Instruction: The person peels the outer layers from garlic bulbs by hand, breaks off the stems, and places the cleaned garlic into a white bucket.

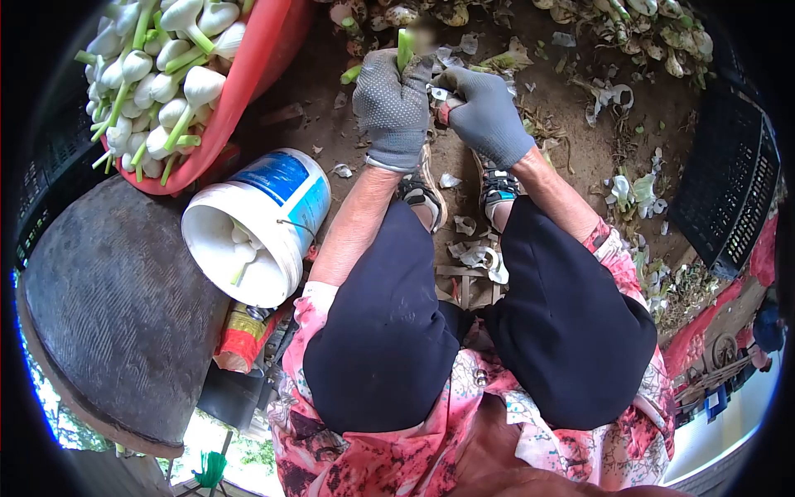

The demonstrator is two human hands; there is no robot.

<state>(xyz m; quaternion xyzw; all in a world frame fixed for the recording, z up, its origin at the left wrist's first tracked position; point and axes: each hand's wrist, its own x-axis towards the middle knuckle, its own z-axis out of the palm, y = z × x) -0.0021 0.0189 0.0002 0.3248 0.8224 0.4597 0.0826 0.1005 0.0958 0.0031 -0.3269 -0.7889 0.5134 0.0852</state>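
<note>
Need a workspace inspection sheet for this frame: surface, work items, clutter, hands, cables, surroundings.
Surface: bare dirt ground.
Job's things: green stalk upright in the left fist; red basin heaped with white bulbs; white bucket tilted, bulbs inside.
Clutter: peelings between the feet, more scattered right.
Hands: left hand gloved, closed on the stalk; right hand gloved, beside it, grip unclear.
Cables: nothing seen.
Surroundings: black crate right; dark round vessel left.
</note>
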